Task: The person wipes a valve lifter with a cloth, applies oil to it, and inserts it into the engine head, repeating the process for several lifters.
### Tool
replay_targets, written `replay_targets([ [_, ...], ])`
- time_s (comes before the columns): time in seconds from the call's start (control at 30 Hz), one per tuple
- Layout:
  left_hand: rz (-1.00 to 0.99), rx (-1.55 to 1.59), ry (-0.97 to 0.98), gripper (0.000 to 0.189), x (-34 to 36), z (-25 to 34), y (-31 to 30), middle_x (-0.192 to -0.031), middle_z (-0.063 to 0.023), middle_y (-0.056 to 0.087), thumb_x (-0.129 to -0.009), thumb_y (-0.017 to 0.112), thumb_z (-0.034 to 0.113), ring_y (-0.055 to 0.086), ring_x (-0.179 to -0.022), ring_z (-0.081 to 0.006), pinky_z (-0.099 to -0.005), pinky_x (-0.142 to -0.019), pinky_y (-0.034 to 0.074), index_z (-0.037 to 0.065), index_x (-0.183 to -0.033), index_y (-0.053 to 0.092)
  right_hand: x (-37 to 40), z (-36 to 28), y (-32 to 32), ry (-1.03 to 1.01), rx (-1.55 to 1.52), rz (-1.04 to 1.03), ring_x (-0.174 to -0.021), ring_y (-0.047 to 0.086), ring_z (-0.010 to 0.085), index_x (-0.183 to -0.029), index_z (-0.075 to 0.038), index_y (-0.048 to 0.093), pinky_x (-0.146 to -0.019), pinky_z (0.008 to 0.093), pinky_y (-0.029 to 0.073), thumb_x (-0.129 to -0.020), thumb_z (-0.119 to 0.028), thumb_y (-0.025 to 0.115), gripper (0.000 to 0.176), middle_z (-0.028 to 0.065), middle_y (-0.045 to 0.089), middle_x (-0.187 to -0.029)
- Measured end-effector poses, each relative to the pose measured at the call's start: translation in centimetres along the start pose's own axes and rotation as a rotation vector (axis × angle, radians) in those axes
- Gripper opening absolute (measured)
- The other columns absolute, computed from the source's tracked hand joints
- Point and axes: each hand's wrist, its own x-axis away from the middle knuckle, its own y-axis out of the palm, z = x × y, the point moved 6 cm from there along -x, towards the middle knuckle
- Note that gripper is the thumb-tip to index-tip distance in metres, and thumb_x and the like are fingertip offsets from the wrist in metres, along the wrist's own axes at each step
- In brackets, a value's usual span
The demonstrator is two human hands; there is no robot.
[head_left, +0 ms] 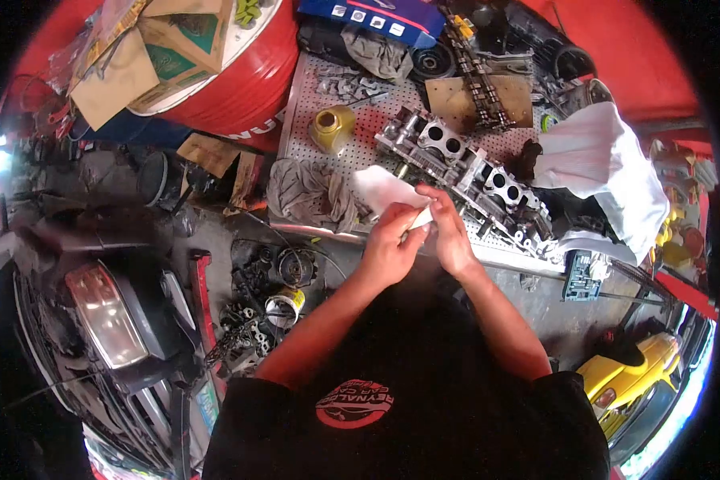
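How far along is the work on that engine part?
Done: the engine part lies on the perforated table, a chain laid behind it. In hand: left hand and right hand both grip a white sheet in front of it. Left: the part looks grimy, apparently not wiped yet.

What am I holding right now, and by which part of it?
A white sheet, pinched at its near edge between the left hand and the right hand.
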Motion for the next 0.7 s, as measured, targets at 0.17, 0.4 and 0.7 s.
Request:
replay_targets([
  [0.17, -0.181, 0.172, -0.331, 0.019, -0.4, -1.4, 0.1, -0.082, -0.0053, 0.061, -0.087, 0.067, 0.006, 0.055, -0.076, -0.0092, -0.0269, -0.069, 0.048, -0.002, -0.104, 0.062, -1.0, -0.1, -0.8, -0.171, -0.039, 0.296, -0.087, 0.049, 0.0091, -0.113, -0.001, 0.058, -0.081, 0.0257, 0.042, -0.104, -0.035, 0.043, 0.038, 0.0038, 0.061, -0.095],
  [0.4, -0.438, -0.067, -0.122, 0.018, 1.1, 1.3, 0.4, -0.080, -0.0081, 0.060, -0.087, 0.065, 0.009, 0.059, -0.074, -0.0191, -0.0319, -0.071, 0.050, -0.002, -0.101, 0.063, -0.2, 1.7, -1.5, 0.046, 0.175, 0.031, -0.082, 0.053, 0.0134, -0.097, 0.001, 0.065, -0.078, 0.0284, 0.044, -0.103, -0.033, 0.042, 0.042, 0.0060, 0.062, -0.084],
  [0.7, -0.444, -0.327, 0.068, 0.018, -1.4, 4.0, -0.2, -0.088, -0.0092, 0.063, -0.083, 0.068, 0.009, 0.062, -0.082, -0.0264, -0.0400, -0.073, 0.049, 0.001, -0.098, 0.063, -2.4, -4.5, 0.2, -0.226, 0.528, -0.289, -0.095, 0.064, 0.0362, -0.109, -0.001, 0.061, -0.085, 0.0396, 0.049, -0.103, -0.029, 0.039, 0.036, 0.0194, 0.066, -0.101],
])
